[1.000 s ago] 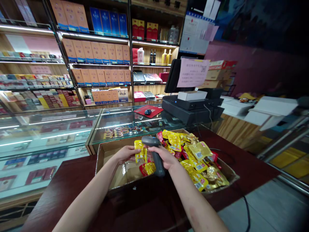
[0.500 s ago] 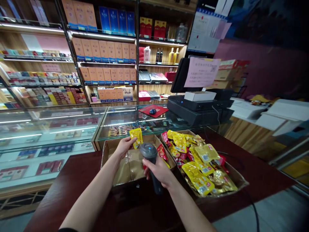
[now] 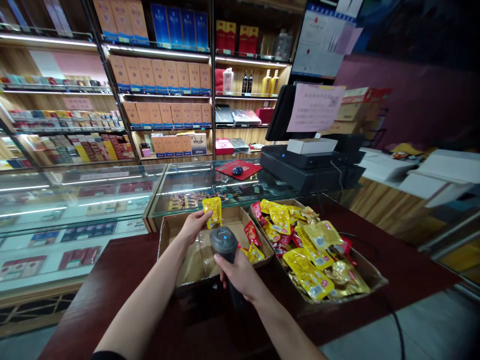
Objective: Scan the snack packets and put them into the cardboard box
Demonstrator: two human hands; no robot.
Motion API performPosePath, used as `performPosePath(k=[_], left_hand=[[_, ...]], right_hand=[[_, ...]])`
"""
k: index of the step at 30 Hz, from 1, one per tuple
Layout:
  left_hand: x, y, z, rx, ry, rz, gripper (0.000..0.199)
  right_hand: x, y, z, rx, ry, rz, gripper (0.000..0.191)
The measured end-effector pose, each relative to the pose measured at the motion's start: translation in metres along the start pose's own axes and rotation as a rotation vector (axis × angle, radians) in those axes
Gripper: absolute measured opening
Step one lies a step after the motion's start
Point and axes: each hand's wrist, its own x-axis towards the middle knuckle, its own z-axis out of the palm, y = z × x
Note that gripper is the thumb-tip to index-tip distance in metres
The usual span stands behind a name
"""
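Note:
A small yellow packet (image 3: 213,212) is pinched in my left hand (image 3: 194,226), above the back of a shallow cardboard box (image 3: 171,235). My right hand (image 3: 240,272) is wrapped round a dark grey handheld scanner (image 3: 224,241), whose head is over the front part of that box. In the box's right side lie a red packet (image 3: 251,232) and a few yellow ones (image 3: 255,253). Touching it on the right, a second cardboard box (image 3: 371,272) is heaped with yellow, red and gold packets (image 3: 308,272).
The boxes stand on a dark red counter (image 3: 123,265). Behind are a glass display case (image 3: 112,200), a mouse (image 3: 237,171) on a red mat (image 3: 251,175), and a monitor (image 3: 281,112) above a black cash drawer (image 3: 296,175). A black cable (image 3: 398,325) hangs at the right.
My right hand and the scanner have shifted slightly left and down, uncovering more of the packets in the left box. My left hand with the yellow packet has barely moved.

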Motion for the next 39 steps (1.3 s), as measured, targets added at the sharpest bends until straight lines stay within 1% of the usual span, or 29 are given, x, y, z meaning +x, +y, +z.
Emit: performPosePath(k=[10,16,21,23,25,27,29,32,34,37,39], left_hand=[[-0.003,0.004,0.003,0.011,-0.002,-0.019,0.044],[-0.003,0.002,0.002,0.011,-0.060,0.011,0.046],[-0.005,0.005,0.005,0.036,-0.031,0.003,0.046],[-0.007,0.008,0.007,0.033,-0.020,-0.003,0.047],[-0.010,0.011,0.009,0.022,-0.022,-0.013,0.048],[-0.012,0.012,0.013,0.024,-0.037,-0.031,0.048],[-0.015,0.012,0.018,0.046,-0.071,-0.058,0.047],[-0.018,0.011,0.029,0.104,-0.133,-0.098,0.047],[-0.018,0.012,0.039,0.141,-0.179,-0.124,0.047],[-0.012,0.017,0.059,0.163,-0.255,-0.159,0.047],[-0.005,0.022,0.078,0.152,-0.292,-0.180,0.046]], right_hand=[[0.000,0.000,0.000,-0.026,0.017,-0.010,0.022],[0.001,0.002,-0.001,-0.012,0.012,-0.029,0.021],[0.000,0.003,0.000,0.008,0.020,-0.009,0.021],[0.000,0.000,-0.002,0.048,0.029,-0.027,0.023],[0.001,-0.005,-0.009,0.064,0.076,-0.099,0.024],[0.005,-0.013,-0.020,0.044,0.148,-0.179,0.024],[0.010,-0.023,-0.034,0.027,0.192,-0.207,0.025],[0.018,-0.032,-0.056,0.046,0.214,-0.160,0.025],[0.023,-0.036,-0.068,0.083,0.213,-0.093,0.024],[0.028,-0.045,-0.086,0.159,0.189,-0.014,0.021],[0.028,-0.055,-0.099,0.197,0.186,-0.004,0.019]])
